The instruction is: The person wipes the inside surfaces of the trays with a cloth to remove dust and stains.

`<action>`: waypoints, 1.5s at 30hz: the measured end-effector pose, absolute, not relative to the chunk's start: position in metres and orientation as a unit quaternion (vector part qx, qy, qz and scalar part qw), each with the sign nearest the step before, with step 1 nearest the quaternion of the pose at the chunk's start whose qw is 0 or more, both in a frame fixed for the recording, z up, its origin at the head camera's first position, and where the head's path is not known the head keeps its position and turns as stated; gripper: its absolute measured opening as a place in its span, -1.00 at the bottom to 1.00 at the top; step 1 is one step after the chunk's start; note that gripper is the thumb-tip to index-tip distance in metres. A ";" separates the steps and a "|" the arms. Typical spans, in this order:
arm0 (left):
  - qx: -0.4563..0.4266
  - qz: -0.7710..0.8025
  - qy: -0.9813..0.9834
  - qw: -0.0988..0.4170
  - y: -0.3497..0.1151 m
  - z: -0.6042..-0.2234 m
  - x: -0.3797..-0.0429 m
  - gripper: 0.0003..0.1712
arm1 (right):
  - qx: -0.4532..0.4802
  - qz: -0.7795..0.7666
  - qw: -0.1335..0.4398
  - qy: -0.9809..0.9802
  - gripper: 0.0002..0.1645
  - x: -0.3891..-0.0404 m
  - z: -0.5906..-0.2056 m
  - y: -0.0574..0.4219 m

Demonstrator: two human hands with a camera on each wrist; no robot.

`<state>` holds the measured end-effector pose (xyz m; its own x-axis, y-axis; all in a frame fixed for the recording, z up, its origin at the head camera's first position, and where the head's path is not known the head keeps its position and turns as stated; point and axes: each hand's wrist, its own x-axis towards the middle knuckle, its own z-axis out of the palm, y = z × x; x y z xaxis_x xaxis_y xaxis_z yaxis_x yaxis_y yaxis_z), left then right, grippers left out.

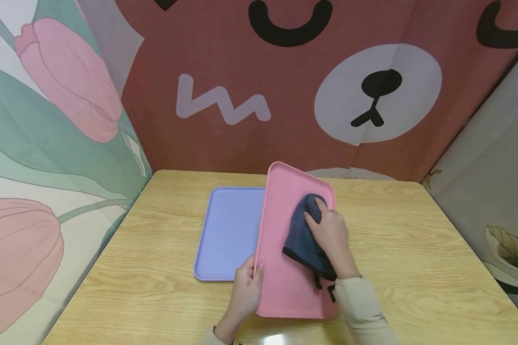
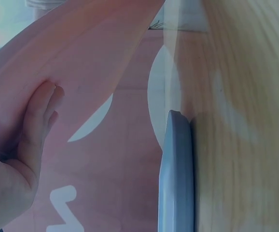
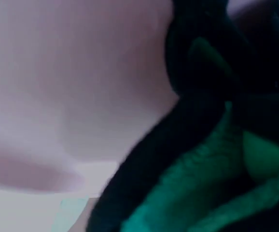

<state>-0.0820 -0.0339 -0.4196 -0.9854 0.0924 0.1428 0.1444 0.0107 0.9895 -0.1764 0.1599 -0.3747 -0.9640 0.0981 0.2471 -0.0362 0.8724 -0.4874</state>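
A pink rectangular tray is held tilted up above the wooden table. My left hand grips its left edge, thumb on the inner face; the left wrist view shows that hand's fingers against the tray's underside. With my right hand I hold a dark blue cloth against the tray's inner face, finger and thumb over a fold of it. Close up in the right wrist view, the cloth hangs in dark folds and hides my fingers.
A periwinkle-blue tray lies flat on the table, its right part hidden behind the pink tray. Printed fabric with a bear face hangs behind the table, and floral fabric hangs at the left.
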 end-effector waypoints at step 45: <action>-0.124 -0.685 -0.714 0.068 -0.017 -0.428 -0.080 -0.76 | 0.034 0.250 0.158 -0.955 -0.33 -0.159 -0.351 0.120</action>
<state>-0.0797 -0.0170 -0.4280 -0.9603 0.0836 0.2663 0.2695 0.0297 0.9625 -0.1593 0.1200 -0.3508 -0.9476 0.0149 0.3192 -0.1434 0.8729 -0.4664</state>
